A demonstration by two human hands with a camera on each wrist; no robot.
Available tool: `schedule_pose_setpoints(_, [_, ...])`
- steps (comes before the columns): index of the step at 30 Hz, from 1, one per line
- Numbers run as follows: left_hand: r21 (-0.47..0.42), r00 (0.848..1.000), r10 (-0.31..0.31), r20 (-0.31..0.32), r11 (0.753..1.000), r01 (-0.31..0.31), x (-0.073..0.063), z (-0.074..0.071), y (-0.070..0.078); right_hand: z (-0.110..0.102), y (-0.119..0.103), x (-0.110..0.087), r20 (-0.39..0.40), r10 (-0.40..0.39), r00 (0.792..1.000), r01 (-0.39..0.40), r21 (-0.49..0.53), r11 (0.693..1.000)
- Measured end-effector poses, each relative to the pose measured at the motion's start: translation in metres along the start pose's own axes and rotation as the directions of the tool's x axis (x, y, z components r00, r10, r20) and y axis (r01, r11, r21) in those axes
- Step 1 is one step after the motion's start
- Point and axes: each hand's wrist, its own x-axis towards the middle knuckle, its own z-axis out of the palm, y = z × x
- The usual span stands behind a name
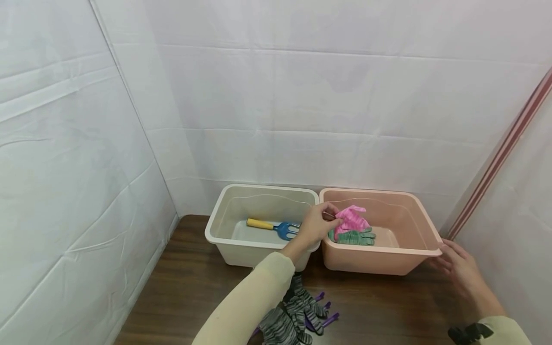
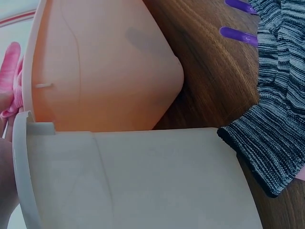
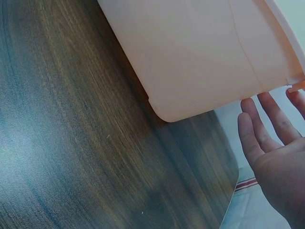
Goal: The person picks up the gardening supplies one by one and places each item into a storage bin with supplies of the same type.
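Observation:
My left hand (image 1: 316, 224) reaches over the near-left part of the peach tub (image 1: 384, 261) and pinches a pink glove (image 1: 353, 219). Beneath it inside the tub lies a green glove (image 1: 355, 238). In the left wrist view the pink glove (image 2: 8, 76) shows only at the left edge, beyond the tub's rim. My right hand (image 1: 459, 268) is at the tub's right end. In the right wrist view its fingers (image 3: 274, 117) are spread and lightly bent, with the tips at the tub's outer wall, just under the rim.
Left of the peach tub, side by side, stands a whitish tub (image 1: 241, 247) holding a blue hand fork (image 1: 285, 231) with a yellow handle. In front, grey-black striped gloves (image 1: 280, 326) and purple prongs (image 1: 331, 319) lie on the brown wooden table (image 1: 172, 297). White sheeting (image 1: 276, 96) surrounds the table.

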Motion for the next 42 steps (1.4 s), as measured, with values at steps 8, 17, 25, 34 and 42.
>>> schedule_pose_setpoints(8, [0.036, 1.0, -0.009, 0.0, 0.999, 0.009, -0.0006, -0.001, -0.0018, 0.0039, -0.0015, 0.0002, -0.012, 0.007, 1.0, -0.007, 0.0, 1.0])
schedule_pose_setpoints(17, [0.066, 1.0, -0.013, -0.005, 0.998, 0.013, 0.0003, -0.0009, -0.0014, 0.004, -0.0026, 0.0036, -0.04, 0.045, 0.998, -0.046, -0.027, 0.999])
schedule_pose_setpoints(25, [0.043, 0.999, -0.042, 0.001, 0.998, 0.042, 0.0019, 0.0017, -0.0016, 0.0044, -0.0044, 0.002, -0.012, 0.01, 1.0, -0.01, 0.004, 1.0])
schedule_pose_setpoints(34, [0.061, 0.999, -0.045, 0.009, 0.997, 0.045, 0.0026, 0.0008, -0.0035, 0.0048, -0.0024, 0.0011, -0.005, 0.002, 1.0, -0.002, 0.013, 1.0])
schedule_pose_setpoints(42, [0.065, 1.0, -0.025, 0.011, 0.998, 0.024, 0.0054, 0.0038, -0.0055, 0.0019, -0.0036, 0.0018, 0.009, -0.01, 1.0, 0.009, 0.033, 0.999])
